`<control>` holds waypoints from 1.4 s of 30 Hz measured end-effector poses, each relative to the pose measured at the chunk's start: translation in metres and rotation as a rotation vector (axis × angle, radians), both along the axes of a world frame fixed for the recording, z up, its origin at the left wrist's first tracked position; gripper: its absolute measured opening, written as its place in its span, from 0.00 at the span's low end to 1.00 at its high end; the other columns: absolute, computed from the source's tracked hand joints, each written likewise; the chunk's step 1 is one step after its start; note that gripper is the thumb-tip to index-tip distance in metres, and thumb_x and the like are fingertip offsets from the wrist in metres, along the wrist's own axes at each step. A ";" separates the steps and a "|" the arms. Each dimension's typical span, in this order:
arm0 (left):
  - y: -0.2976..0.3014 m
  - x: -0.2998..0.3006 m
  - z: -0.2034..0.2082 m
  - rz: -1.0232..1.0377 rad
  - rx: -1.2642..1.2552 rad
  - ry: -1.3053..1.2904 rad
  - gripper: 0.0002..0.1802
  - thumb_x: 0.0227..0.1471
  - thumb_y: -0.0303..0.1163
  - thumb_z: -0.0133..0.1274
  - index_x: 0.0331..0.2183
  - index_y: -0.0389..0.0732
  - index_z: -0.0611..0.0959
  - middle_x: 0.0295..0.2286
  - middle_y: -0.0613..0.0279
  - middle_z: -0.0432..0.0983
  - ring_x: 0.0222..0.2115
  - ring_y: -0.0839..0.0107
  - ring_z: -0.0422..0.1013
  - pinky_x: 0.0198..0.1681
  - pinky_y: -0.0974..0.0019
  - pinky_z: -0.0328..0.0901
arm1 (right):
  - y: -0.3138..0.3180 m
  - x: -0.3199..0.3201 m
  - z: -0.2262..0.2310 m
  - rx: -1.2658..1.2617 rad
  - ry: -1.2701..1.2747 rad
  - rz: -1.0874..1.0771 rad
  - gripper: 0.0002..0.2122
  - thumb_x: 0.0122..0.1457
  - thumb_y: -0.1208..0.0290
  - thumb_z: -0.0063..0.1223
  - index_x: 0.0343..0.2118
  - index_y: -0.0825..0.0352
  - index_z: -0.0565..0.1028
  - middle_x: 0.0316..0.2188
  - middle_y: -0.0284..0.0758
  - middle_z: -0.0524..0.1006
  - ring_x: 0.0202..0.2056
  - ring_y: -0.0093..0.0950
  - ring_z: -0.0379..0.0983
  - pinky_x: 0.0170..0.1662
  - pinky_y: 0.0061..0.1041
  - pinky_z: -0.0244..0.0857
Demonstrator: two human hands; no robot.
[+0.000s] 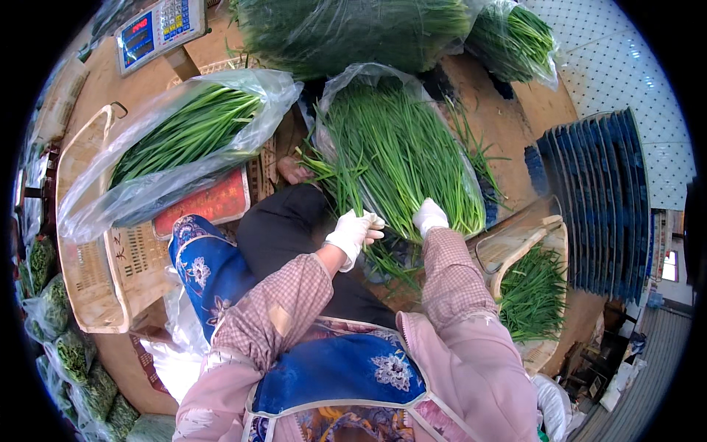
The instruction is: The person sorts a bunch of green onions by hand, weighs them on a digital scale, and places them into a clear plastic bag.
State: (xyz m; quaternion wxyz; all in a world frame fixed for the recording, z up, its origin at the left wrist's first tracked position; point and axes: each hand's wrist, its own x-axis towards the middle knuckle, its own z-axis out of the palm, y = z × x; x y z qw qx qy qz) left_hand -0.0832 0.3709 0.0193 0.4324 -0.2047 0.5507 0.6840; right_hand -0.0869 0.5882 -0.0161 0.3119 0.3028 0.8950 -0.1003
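Observation:
A thick bundle of long green garlic chives [401, 147] lies in an opened clear plastic bag [433, 88] in front of me. My left hand [353, 234], in a white glove, is closed on a few chive stems [358, 205] at the bundle's near left edge. The gloved right hand [430, 216] is closed at the near end of the bundle, its fingers partly hidden among the stems. Loose chives [390, 264] hang and lie below, between the two hands.
At left, another bagged bundle [195, 129] rests over a red-topped box [206, 202] and a cream plastic crate [92, 287]. A digital scale display [158, 33] stands behind. Right are a crate of cut chives [534, 295] and stacked dark-blue trays [593, 206]. Large bagged greens [353, 33] lie ahead.

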 end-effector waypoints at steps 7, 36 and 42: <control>-0.002 -0.002 -0.001 0.005 0.016 -0.010 0.10 0.53 0.37 0.46 0.33 0.42 0.76 0.31 0.61 0.77 0.27 0.71 0.74 0.26 0.69 0.65 | 0.062 0.006 0.060 -0.713 0.660 -0.339 0.17 0.46 0.74 0.52 0.41 0.70 0.70 0.36 0.39 0.75 0.37 0.31 0.71 0.42 0.23 0.63; 0.003 -0.003 -0.006 -0.098 0.119 0.002 0.13 0.48 0.37 0.53 0.35 0.40 0.78 0.30 0.62 0.77 0.27 0.71 0.74 0.24 0.69 0.67 | 0.037 0.087 0.111 -1.374 0.994 -0.860 0.15 0.52 0.73 0.51 0.43 0.72 0.66 0.30 0.40 0.76 0.23 0.19 0.69 0.21 0.14 0.64; 0.023 0.008 -0.004 -0.146 0.329 -0.184 0.23 0.49 0.52 0.48 0.43 0.48 0.73 0.40 0.59 0.70 0.40 0.63 0.67 0.44 0.50 0.61 | -0.077 0.071 0.055 -1.533 0.813 -0.711 0.20 0.58 0.61 0.44 0.49 0.69 0.64 0.36 0.37 0.74 0.30 0.22 0.72 0.29 0.21 0.69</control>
